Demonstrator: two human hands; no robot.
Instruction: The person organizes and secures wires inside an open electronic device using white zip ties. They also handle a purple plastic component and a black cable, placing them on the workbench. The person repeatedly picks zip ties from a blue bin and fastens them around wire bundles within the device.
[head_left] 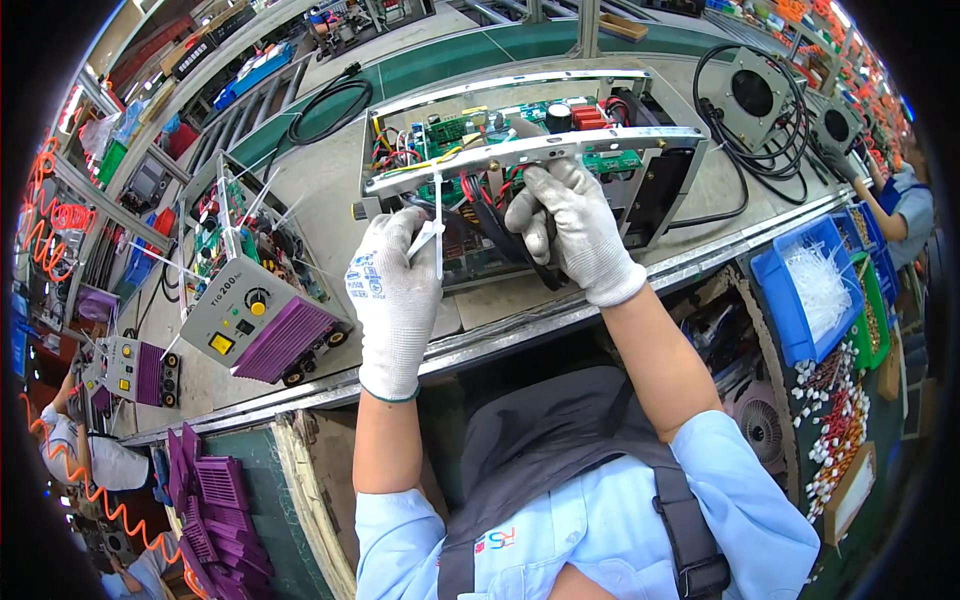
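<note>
An opened machine chassis with a metal frame rail (540,150) and green circuit boards (620,160) stands on the bench before me. My left hand (395,265), in a white knit glove, is closed by the rail's left part. A small white piece shows at its fingertips; its kind is unclear. A white cable tie (438,215) hangs from the rail beside that hand. My right hand (575,225), gloved too, is closed on wires under the middle of the rail; its fingertips are partly hidden. Thick black cables (490,225) loop down between my hands.
A grey and purple machine (255,310) with exposed boards stands left, a similar one (135,370) beyond it. Coiled black cable (335,105) lies behind; more surrounds a fan panel (755,90). Right hangs a blue bin (805,290) of white ties. Co-workers are at both sides.
</note>
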